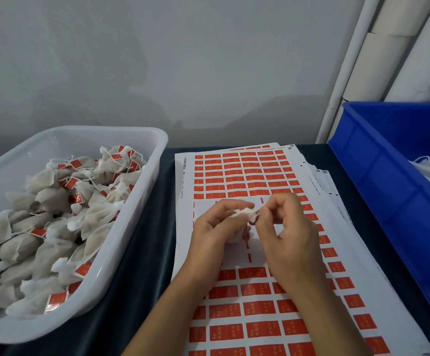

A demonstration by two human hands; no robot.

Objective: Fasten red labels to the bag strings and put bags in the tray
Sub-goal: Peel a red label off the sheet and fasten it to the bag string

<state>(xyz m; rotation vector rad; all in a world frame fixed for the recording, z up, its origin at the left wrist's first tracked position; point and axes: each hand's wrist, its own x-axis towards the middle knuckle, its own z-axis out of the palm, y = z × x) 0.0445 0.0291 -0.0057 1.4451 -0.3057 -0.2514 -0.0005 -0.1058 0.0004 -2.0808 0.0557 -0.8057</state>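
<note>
The small white mesh bag sits gripped in the left hand, its gathered top pointing right into the right hand, whose fingertips pinch it there, above the sheet of red rectangular labels.

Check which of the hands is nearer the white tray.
Left. The left hand holds a bag over the label sheet, on the side facing the white tray. The right hand pinches the bag's top from the far side, toward the blue bin.
</note>
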